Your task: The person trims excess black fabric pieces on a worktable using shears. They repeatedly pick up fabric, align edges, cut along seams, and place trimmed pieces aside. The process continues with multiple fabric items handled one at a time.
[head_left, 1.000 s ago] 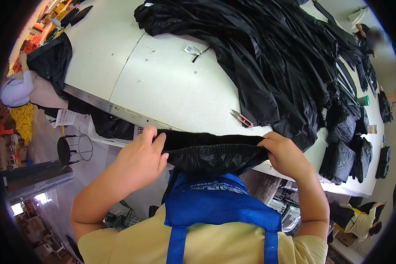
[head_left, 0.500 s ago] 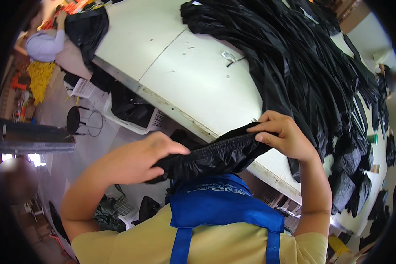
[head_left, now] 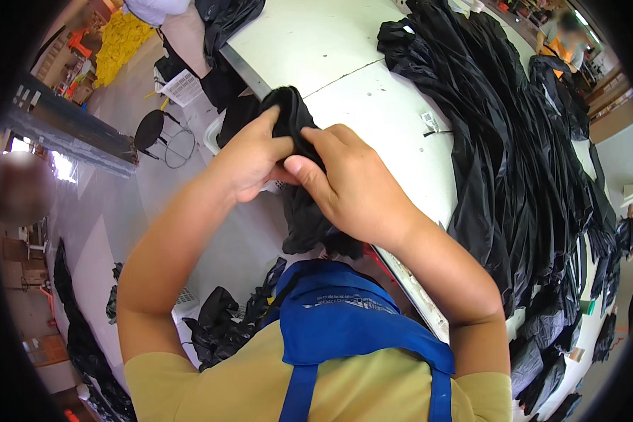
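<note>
- While both hands meet in front of the chest, the left hand [head_left: 250,158] is closed on a bunched black garment [head_left: 299,169], fingers curled over its top fold.
- The right hand [head_left: 348,186] clamps the same piece from the other side, thumb pressed across the cloth, touching the left hand.
- One garment in the grip: matte black, crumpled into a tight wad at the top, with a loose tail hanging down between the forearms toward the blue apron [head_left: 344,320].
- It sits in the air just off the near edge of the white table [head_left: 373,105], not resting on it.
- One apron, bright blue, two straps showing over a yellow shirt [head_left: 246,380].
- On the table, one long heap of black garments [head_left: 513,141] runs along the right side, too tangled to count piece by piece; well apart from the hands.
- One small white tag [head_left: 429,121] lies on the bare tabletop beside that heap.
- Down on the floor to the left: one black stool [head_left: 155,130], one white basket [head_left: 183,86], one yellow pile [head_left: 119,42].
- Another dark bundle [head_left: 221,323] lies on the floor just below the left elbow.
- One other person, blurred, stands at the far top right [head_left: 559,39].
</note>
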The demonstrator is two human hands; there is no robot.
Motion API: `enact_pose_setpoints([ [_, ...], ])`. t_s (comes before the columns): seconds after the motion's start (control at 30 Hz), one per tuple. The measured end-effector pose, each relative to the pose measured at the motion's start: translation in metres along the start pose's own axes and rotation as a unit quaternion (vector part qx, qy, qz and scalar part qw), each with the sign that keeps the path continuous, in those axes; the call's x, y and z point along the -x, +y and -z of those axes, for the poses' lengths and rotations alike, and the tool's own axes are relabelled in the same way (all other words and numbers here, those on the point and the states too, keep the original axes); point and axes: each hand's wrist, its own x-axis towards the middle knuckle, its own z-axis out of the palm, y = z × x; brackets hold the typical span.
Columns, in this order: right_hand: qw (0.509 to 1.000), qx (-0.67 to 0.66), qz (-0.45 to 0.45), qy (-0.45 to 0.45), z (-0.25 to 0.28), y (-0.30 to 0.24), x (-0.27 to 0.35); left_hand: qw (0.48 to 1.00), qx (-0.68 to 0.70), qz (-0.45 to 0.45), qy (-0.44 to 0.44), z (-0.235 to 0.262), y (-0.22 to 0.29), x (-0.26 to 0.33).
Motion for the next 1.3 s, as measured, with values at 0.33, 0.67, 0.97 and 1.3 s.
enact_pose_setpoints([
  [0.33,0.992,0.013,-0.023,-0.122,0.069,0.007,0.014,0.630,-0.682,-0.364,0.068,0.011,0.025,0.025],
  [0.67,0.985,-0.019,-0.168,-0.031,0.147,-0.032,0.026,0.947,-0.065,-0.265,0.171,0.046,-0.111,-0.013],
  [0.97,0.971,-0.135,-0.196,0.025,0.148,-0.049,-0.015,0.929,-0.062,-0.213,0.295,0.030,-0.201,-0.008],
  [1.3,0.886,-0.390,-0.248,-0.045,0.129,0.000,-0.083,0.902,0.149,-0.020,-0.405,-0.034,-0.076,0.010],
])
